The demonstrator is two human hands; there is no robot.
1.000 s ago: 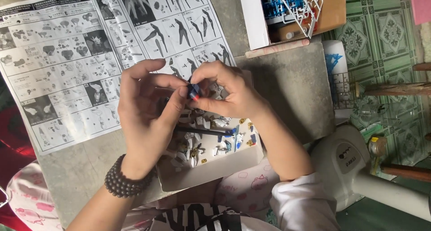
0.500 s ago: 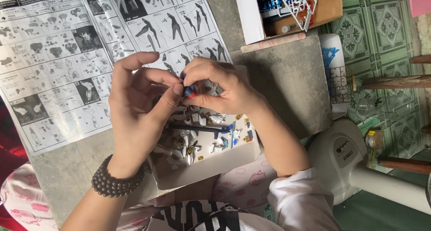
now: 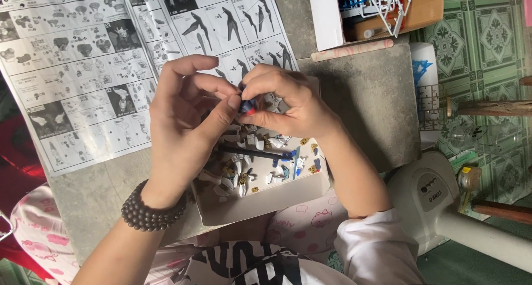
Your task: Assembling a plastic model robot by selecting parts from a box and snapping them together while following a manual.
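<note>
Here, small dark-blue plastic model piece (image 3: 247,105) pinched between fingertips of left hand (image 3: 185,132) and right hand (image 3: 288,102), directly above shallow white cardboard tray (image 3: 266,199) filled with small parts.

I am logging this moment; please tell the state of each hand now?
Left hand: fingers pinching the small blue part.
Right hand: fingers pinching the same part.

Around the shallow white tray (image 3: 260,199) of small parts, bare grey tabletop (image 3: 371,102) lies open to its right, while the instruction sheet (image 3: 83,69) covers the surface to its left and a cardboard box (image 3: 426,10) blocks the far side.
</note>
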